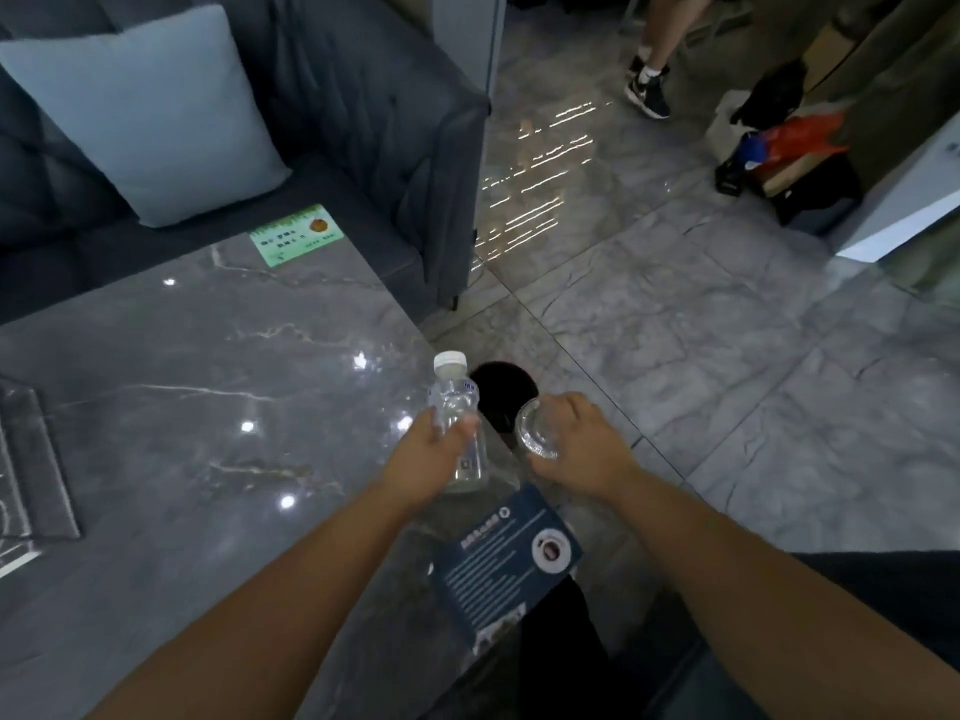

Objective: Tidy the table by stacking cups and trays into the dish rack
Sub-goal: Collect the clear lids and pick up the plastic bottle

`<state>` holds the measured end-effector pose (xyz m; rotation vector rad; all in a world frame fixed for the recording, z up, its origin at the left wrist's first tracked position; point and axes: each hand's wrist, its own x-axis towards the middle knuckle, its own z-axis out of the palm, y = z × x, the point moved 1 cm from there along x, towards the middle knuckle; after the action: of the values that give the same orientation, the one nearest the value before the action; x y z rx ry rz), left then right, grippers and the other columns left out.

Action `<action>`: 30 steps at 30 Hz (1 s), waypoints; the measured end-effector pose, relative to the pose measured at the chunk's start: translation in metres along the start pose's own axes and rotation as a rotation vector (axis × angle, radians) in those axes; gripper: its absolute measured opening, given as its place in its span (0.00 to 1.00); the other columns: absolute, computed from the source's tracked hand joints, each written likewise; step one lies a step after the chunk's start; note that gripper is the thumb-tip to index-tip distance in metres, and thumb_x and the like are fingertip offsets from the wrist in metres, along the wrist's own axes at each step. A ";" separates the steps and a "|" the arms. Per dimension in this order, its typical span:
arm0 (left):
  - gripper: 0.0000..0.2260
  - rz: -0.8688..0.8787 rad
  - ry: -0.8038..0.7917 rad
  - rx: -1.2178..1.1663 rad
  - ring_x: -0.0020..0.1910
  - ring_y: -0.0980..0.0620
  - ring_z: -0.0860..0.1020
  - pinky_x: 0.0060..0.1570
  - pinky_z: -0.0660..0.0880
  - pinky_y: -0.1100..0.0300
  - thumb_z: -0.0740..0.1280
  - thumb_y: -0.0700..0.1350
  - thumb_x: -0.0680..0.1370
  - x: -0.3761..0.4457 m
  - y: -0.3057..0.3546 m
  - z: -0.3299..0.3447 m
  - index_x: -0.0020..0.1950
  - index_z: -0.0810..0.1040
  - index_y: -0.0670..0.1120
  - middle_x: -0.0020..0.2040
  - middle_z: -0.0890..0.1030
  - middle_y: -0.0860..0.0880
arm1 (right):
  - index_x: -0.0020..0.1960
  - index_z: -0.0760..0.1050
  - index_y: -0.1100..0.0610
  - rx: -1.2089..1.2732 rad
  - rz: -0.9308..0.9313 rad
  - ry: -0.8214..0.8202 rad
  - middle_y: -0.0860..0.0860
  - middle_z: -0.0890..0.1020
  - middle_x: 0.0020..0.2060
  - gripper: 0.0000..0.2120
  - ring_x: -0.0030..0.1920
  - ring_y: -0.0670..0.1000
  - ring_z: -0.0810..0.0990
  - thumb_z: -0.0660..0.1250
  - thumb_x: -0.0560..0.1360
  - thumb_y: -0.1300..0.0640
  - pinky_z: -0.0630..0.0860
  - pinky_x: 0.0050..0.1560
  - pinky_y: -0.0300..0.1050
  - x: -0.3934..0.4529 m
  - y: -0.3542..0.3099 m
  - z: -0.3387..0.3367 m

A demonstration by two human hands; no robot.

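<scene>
My left hand grips a clear plastic water bottle with a white cap, held upright near the right edge of the grey marble table. Beside it, my right hand holds a clear glass cup tilted on its side, its round mouth turned toward the bottle. Both hands hover over the table's right corner. A grey tray-like rack shows partly at the far left edge of the table.
A dark blue card lies at the table's near right corner and a green card at its far corner. A black round bin stands on the floor behind the hands. A grey sofa with a cushion borders the table. A person's legs stand far off.
</scene>
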<state>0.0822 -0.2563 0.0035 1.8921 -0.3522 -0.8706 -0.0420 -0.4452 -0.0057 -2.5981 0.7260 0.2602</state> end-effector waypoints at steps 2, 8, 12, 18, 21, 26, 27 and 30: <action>0.19 -0.018 0.035 0.004 0.47 0.57 0.79 0.47 0.75 0.61 0.60 0.64 0.77 0.023 0.016 0.027 0.59 0.76 0.53 0.47 0.80 0.57 | 0.73 0.60 0.53 -0.006 -0.014 -0.004 0.57 0.67 0.67 0.41 0.65 0.60 0.69 0.68 0.64 0.39 0.71 0.63 0.54 0.025 0.033 -0.008; 0.17 -0.146 0.205 -0.114 0.50 0.51 0.81 0.55 0.78 0.50 0.61 0.64 0.76 0.106 0.046 0.105 0.57 0.77 0.54 0.50 0.82 0.52 | 0.71 0.65 0.54 0.000 -0.117 -0.052 0.58 0.68 0.67 0.38 0.66 0.61 0.68 0.73 0.65 0.45 0.70 0.65 0.55 0.112 0.116 -0.036; 0.11 -0.318 0.341 -0.384 0.53 0.44 0.82 0.57 0.77 0.40 0.69 0.45 0.76 0.153 0.038 0.142 0.58 0.76 0.51 0.52 0.82 0.46 | 0.72 0.64 0.57 -0.038 -0.182 -0.110 0.60 0.66 0.70 0.40 0.68 0.63 0.66 0.74 0.66 0.46 0.67 0.67 0.57 0.160 0.162 -0.043; 0.11 -0.569 0.469 -0.280 0.41 0.55 0.78 0.37 0.74 0.67 0.71 0.44 0.74 0.202 -0.012 0.166 0.54 0.74 0.47 0.45 0.77 0.49 | 0.72 0.61 0.53 -0.052 -0.245 -0.223 0.58 0.64 0.69 0.39 0.67 0.62 0.65 0.70 0.65 0.45 0.70 0.64 0.56 0.230 0.184 0.003; 0.08 -0.648 0.536 -0.256 0.41 0.49 0.78 0.37 0.72 0.63 0.71 0.45 0.74 0.226 -0.031 0.177 0.48 0.74 0.47 0.42 0.77 0.47 | 0.72 0.61 0.51 -0.034 -0.236 -0.259 0.56 0.63 0.69 0.39 0.66 0.61 0.64 0.68 0.65 0.42 0.71 0.62 0.56 0.263 0.191 0.041; 0.15 -0.631 0.616 -0.252 0.46 0.48 0.80 0.49 0.78 0.52 0.72 0.48 0.74 0.248 -0.070 0.194 0.57 0.73 0.49 0.52 0.81 0.47 | 0.72 0.60 0.51 -0.067 -0.248 -0.286 0.56 0.62 0.71 0.39 0.67 0.62 0.64 0.70 0.65 0.42 0.73 0.62 0.58 0.309 0.199 0.106; 0.14 -0.621 0.623 -0.239 0.46 0.49 0.80 0.48 0.78 0.53 0.72 0.48 0.74 0.249 -0.077 0.197 0.56 0.72 0.50 0.52 0.80 0.48 | 0.72 0.60 0.51 -0.070 -0.236 -0.284 0.56 0.62 0.71 0.40 0.67 0.62 0.64 0.71 0.65 0.42 0.73 0.62 0.58 0.316 0.200 0.117; 0.14 -0.632 0.668 -0.234 0.48 0.47 0.80 0.52 0.78 0.49 0.71 0.48 0.75 0.251 -0.092 0.200 0.56 0.72 0.49 0.52 0.81 0.47 | 0.74 0.58 0.53 -0.093 -0.218 -0.275 0.57 0.60 0.73 0.41 0.69 0.63 0.62 0.70 0.67 0.41 0.73 0.62 0.58 0.329 0.200 0.149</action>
<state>0.1065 -0.4909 -0.2327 1.9610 0.7539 -0.5764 0.1213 -0.6804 -0.3032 -2.6273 0.3397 0.5807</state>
